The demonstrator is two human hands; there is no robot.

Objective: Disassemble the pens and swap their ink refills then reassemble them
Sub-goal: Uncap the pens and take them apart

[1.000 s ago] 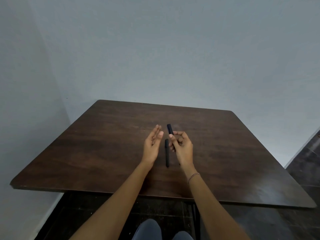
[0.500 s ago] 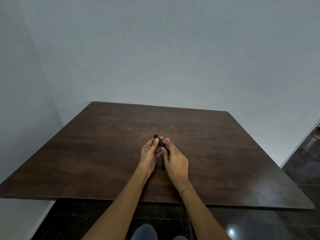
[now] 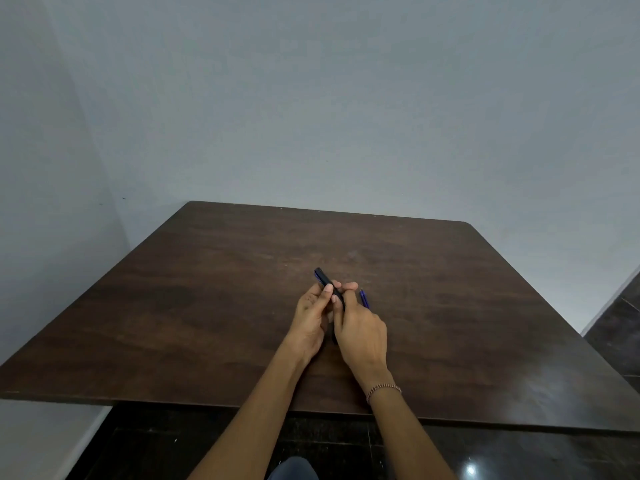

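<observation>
Over the table (image 3: 207,306), left hand (image 3: 310,320) and right hand (image 3: 360,330) meet, both gripping one dark pen (image 3: 323,279) tilted leftward.

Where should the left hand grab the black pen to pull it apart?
Probably at the far end of the black pen, which sticks out free past the fingers and slants away to the left. The right hand grips the near part, so the left hand would best pinch that free end from the left side, thumb and fingertip across the round barrel.
</observation>
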